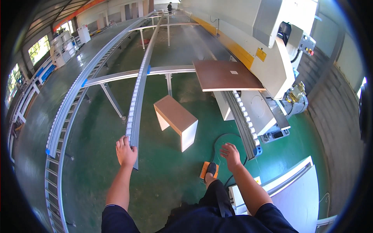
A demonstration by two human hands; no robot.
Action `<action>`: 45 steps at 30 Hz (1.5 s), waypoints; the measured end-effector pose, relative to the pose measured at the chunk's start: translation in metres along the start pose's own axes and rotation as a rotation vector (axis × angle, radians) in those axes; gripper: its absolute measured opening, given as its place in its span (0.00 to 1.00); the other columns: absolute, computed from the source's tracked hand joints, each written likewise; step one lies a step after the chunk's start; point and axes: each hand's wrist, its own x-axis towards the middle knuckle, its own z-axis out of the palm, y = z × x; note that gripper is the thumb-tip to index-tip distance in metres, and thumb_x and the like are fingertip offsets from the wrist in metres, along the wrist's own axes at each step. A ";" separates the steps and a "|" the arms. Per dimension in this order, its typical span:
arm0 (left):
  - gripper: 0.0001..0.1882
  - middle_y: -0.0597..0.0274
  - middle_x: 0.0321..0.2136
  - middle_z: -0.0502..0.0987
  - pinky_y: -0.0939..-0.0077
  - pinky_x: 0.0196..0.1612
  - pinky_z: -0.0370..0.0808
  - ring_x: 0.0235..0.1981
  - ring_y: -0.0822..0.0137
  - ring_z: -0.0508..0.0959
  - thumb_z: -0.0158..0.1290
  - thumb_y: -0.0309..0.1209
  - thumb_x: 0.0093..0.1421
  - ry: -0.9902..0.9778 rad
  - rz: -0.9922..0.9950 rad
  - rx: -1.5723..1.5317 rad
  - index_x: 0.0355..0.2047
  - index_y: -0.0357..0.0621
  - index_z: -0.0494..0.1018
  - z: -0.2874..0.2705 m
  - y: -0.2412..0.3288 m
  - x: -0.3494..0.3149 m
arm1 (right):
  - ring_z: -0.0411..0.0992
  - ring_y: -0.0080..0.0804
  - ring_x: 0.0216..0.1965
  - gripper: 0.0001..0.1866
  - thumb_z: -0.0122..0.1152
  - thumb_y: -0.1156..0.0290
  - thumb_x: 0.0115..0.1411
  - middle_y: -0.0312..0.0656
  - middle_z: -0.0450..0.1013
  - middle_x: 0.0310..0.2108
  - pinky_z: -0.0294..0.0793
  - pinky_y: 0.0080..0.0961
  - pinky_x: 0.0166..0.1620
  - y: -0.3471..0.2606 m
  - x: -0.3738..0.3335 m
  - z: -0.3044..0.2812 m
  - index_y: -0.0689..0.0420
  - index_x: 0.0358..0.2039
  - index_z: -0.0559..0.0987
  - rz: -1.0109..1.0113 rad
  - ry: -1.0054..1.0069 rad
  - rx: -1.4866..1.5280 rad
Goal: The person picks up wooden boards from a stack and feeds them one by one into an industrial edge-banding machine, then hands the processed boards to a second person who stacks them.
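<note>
My left hand (126, 152) lies over the near end of the middle roller rail (136, 105), fingers forward on its white rollers and thumb to the side. My right hand (230, 155) hangs in the air with its fingers apart and nothing in it, left of the near end of the right roller rail (248, 136). Farther ahead, a flat brown panel (223, 75) with a small white label lies across that rail, its right side by the large white machine (278, 70). One of my feet is on an orange foot pedal (204, 169).
A small brown-topped bench (175, 112) with white sides stands on the green floor between the rails. Another roller rail (66, 112) runs along the left, joined by a metal crossbar (112, 77). A black cable (215, 144) curves near the pedal. Far off, a person (169, 7) stands.
</note>
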 end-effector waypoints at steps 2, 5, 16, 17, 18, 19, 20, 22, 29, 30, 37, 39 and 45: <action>0.25 0.55 0.54 0.71 0.61 0.61 0.65 0.56 0.53 0.68 0.55 0.30 0.50 0.013 -0.009 0.009 0.50 0.42 0.70 0.003 -0.004 0.000 | 0.72 0.44 0.50 0.28 0.56 0.60 0.65 0.48 0.70 0.53 0.71 0.40 0.53 -0.010 0.028 0.015 0.61 0.60 0.65 0.036 -0.013 0.141; 0.24 0.55 0.53 0.71 0.61 0.60 0.65 0.55 0.52 0.68 0.54 0.29 0.50 0.018 -0.021 -0.008 0.50 0.41 0.70 0.005 -0.001 0.001 | 0.70 0.48 0.54 0.31 0.55 0.56 0.66 0.51 0.68 0.57 0.71 0.43 0.55 -0.020 0.070 0.024 0.63 0.62 0.63 0.060 -0.002 0.295; 0.24 0.52 0.52 0.71 0.58 0.60 0.65 0.54 0.48 0.68 0.54 0.29 0.49 0.003 -0.018 -0.038 0.50 0.39 0.70 0.002 0.003 0.004 | 0.55 0.51 0.69 0.42 0.50 0.53 0.68 0.52 0.49 0.72 0.56 0.44 0.70 -0.031 0.133 0.053 0.62 0.72 0.44 0.070 -0.053 0.589; 0.24 0.52 0.52 0.71 0.58 0.60 0.65 0.54 0.48 0.68 0.54 0.28 0.49 -0.004 -0.030 -0.046 0.50 0.40 0.70 0.002 0.005 0.005 | 0.58 0.52 0.67 0.40 0.51 0.55 0.68 0.52 0.50 0.71 0.61 0.45 0.67 -0.026 0.139 0.050 0.58 0.72 0.46 0.082 -0.038 0.654; 0.25 0.53 0.52 0.71 0.58 0.60 0.65 0.54 0.48 0.68 0.54 0.28 0.49 -0.015 -0.044 -0.047 0.50 0.40 0.70 0.000 0.003 0.004 | 0.57 0.51 0.67 0.39 0.52 0.55 0.67 0.52 0.51 0.70 0.60 0.46 0.67 -0.022 0.137 0.055 0.59 0.71 0.49 0.077 -0.037 0.674; 0.25 0.53 0.52 0.71 0.58 0.60 0.65 0.55 0.48 0.68 0.54 0.28 0.49 -0.024 -0.056 -0.053 0.50 0.40 0.70 0.001 0.003 0.004 | 0.57 0.51 0.68 0.38 0.54 0.55 0.67 0.51 0.53 0.69 0.59 0.46 0.67 -0.018 0.135 0.056 0.59 0.70 0.52 0.065 -0.035 0.694; 0.25 0.53 0.52 0.71 0.57 0.60 0.65 0.55 0.48 0.68 0.54 0.28 0.49 -0.022 -0.056 -0.042 0.50 0.40 0.69 0.004 0.001 0.004 | 0.57 0.50 0.67 0.37 0.55 0.55 0.66 0.50 0.55 0.68 0.58 0.46 0.67 -0.015 0.132 0.054 0.59 0.68 0.55 0.065 -0.054 0.721; 0.25 0.53 0.52 0.71 0.57 0.60 0.65 0.55 0.49 0.68 0.54 0.28 0.49 -0.025 -0.053 -0.037 0.50 0.40 0.69 0.004 0.000 0.003 | 0.58 0.48 0.65 0.33 0.59 0.57 0.64 0.47 0.60 0.64 0.55 0.45 0.69 -0.015 0.121 0.057 0.59 0.63 0.61 0.105 -0.025 0.805; 0.25 0.53 0.53 0.71 0.56 0.60 0.64 0.56 0.49 0.67 0.53 0.27 0.50 -0.048 -0.059 -0.027 0.51 0.39 0.69 0.006 0.002 0.002 | 0.65 0.42 0.59 0.24 0.63 0.64 0.62 0.45 0.69 0.56 0.60 0.42 0.66 -0.030 0.065 0.042 0.61 0.55 0.70 0.123 -0.024 0.869; 0.24 0.53 0.53 0.71 0.56 0.60 0.64 0.57 0.50 0.67 0.53 0.27 0.50 -0.049 -0.057 -0.023 0.51 0.39 0.69 0.006 0.002 0.002 | 0.66 0.42 0.58 0.23 0.62 0.65 0.63 0.45 0.71 0.55 0.62 0.41 0.65 -0.031 0.055 0.045 0.61 0.54 0.71 0.115 0.066 0.824; 0.23 0.53 0.53 0.71 0.56 0.60 0.64 0.57 0.50 0.67 0.53 0.27 0.52 -0.043 -0.023 -0.025 0.50 0.40 0.69 0.008 -0.005 -0.001 | 0.69 0.41 0.55 0.21 0.60 0.67 0.65 0.43 0.71 0.55 0.68 0.39 0.59 -0.021 -0.018 0.019 0.62 0.55 0.70 0.115 0.270 0.813; 0.23 0.53 0.53 0.71 0.56 0.60 0.64 0.57 0.50 0.67 0.54 0.27 0.52 -0.032 -0.007 -0.031 0.50 0.40 0.69 0.007 -0.006 -0.002 | 0.69 0.41 0.54 0.21 0.60 0.68 0.65 0.44 0.71 0.55 0.69 0.40 0.58 -0.023 -0.040 0.009 0.62 0.55 0.70 0.114 0.341 0.821; 0.25 0.53 0.55 0.68 0.55 0.59 0.63 0.58 0.50 0.66 0.56 0.28 0.52 0.007 0.084 -0.005 0.51 0.40 0.68 0.004 -0.003 0.001 | 0.75 0.39 0.46 0.18 0.63 0.67 0.64 0.46 0.74 0.48 0.75 0.39 0.52 -0.009 -0.078 -0.047 0.62 0.50 0.72 -0.006 0.675 0.497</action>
